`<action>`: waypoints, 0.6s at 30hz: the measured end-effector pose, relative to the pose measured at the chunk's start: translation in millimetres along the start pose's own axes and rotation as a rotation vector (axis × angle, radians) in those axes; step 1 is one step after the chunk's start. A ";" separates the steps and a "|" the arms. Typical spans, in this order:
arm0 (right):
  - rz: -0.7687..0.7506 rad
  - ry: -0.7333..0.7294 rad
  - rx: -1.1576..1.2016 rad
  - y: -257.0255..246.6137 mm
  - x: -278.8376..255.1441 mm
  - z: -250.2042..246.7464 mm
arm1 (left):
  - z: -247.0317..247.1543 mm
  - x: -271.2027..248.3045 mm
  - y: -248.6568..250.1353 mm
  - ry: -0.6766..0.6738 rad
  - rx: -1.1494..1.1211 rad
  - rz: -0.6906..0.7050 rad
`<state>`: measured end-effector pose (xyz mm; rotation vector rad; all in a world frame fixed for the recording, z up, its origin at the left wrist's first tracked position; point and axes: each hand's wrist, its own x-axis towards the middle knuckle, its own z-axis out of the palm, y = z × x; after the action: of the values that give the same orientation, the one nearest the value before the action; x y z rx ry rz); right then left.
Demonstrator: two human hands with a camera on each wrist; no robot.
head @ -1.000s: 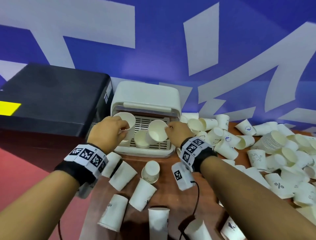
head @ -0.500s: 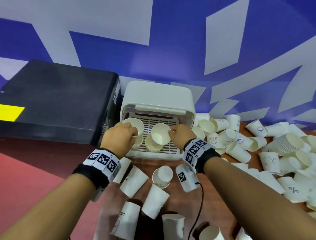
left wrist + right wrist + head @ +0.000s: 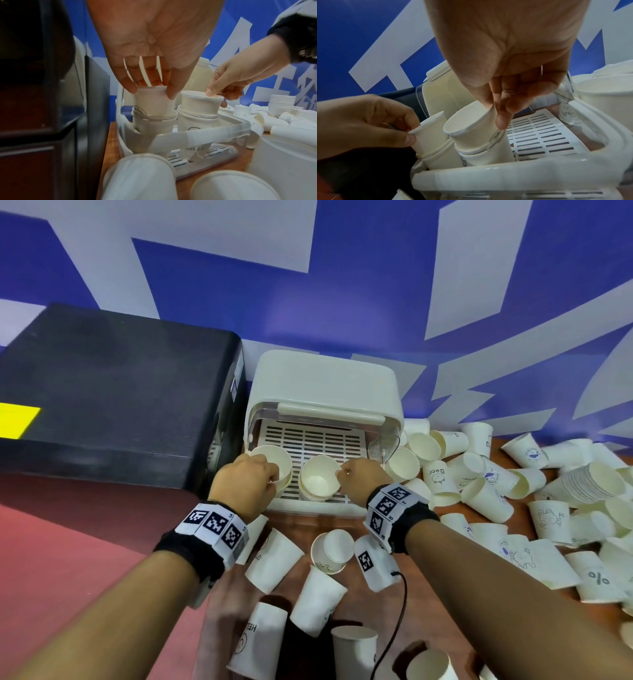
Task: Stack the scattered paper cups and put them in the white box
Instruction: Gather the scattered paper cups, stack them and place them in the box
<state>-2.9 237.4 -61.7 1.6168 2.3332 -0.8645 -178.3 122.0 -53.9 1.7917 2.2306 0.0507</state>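
paper cups are going into the white box (image 3: 325, 385) at the back of the bench (image 3: 342, 522), in two short stacks standing side by side on its slotted floor. at far left sits a black case (image 3: 113, 405), just beside the box.

the left hand (image 3: 245, 482) grips the top cup of the left stack (image 3: 153, 104), fingers and thumb curled round its rim from above; that cup sits partway down in the cup below it, which stands in the box's front left corner. in the left wrist view a printed mark shows on this cup's side.

the right hand (image 3: 359, 479) pinches the rim of the top cup of the right stack (image 3: 320, 477) between thumb and fingers. this cup is nested in the cups under it and leans a little, its mouth tipped toward the left hand, as the right wrist view shows. the two stacks are close together, nearly touching.

the box's clear front flap (image 3: 383, 446) is swung up at its right side.

in front of the box several loose cups (image 3: 274, 559) lie on their sides on the bench. to the right a big heap of cups (image 3: 513, 491) spreads across the bench, some upright, most tipped over, with one tall nested stack (image 3: 596, 482) lying among them.
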 end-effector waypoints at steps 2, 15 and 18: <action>0.009 0.001 0.006 1.2 -1.4 0.9 | 2.0 -1.2 1.3 -0.009 -0.036 -0.007; 0.087 0.024 0.035 41.3 -35.7 -13.4 | 8.8 -31.9 38.7 0.057 -0.172 0.173; 0.090 0.055 0.019 60.6 -51.5 -12.3 | 17.4 -39.4 54.4 0.041 -0.194 0.241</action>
<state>74.3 217.6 -50.3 1.7598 2.2742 -0.8361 -114.8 94.1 -52.0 1.9535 1.9472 0.3427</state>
